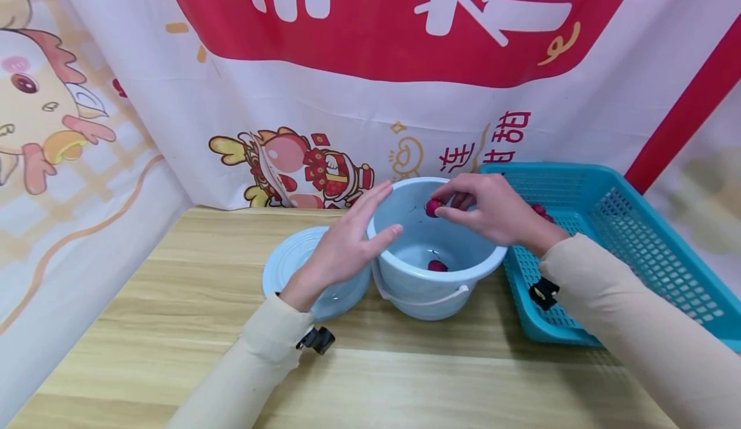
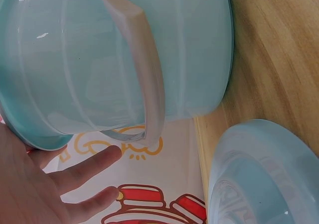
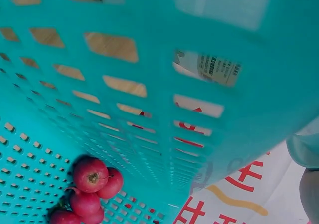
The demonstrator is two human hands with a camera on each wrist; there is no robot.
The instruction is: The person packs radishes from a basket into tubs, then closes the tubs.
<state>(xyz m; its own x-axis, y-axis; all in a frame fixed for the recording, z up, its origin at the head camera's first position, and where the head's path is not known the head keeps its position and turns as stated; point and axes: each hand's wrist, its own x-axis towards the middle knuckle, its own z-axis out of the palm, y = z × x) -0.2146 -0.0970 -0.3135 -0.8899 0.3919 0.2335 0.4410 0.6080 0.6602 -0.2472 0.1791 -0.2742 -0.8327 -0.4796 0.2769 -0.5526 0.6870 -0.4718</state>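
Between thumb and fingers, my right hand (image 1: 489, 209) pinches a small red radish (image 1: 433, 208) inside the mouth of a light blue bucket (image 1: 425, 297). Another radish (image 1: 437, 265) lies on the bucket's floor. My left hand (image 1: 341, 249) is at the bucket's left rim, its fingers extended and thumb spread. In the left wrist view those fingers reach beside the bucket wall (image 2: 89, 55), near its pale handle (image 2: 152, 79). Several more radishes (image 3: 90, 175) sit together in a teal plastic basket (image 3: 30, 159); the right forearm crosses over this basket in the head view.
A round light blue lid (image 1: 283, 258) lies on the wooden table (image 1: 191, 326) left of the bucket, partly under the left hand. The basket stands close at the bucket's right. Behind everything hangs a printed red and white cloth (image 1: 347, 127).
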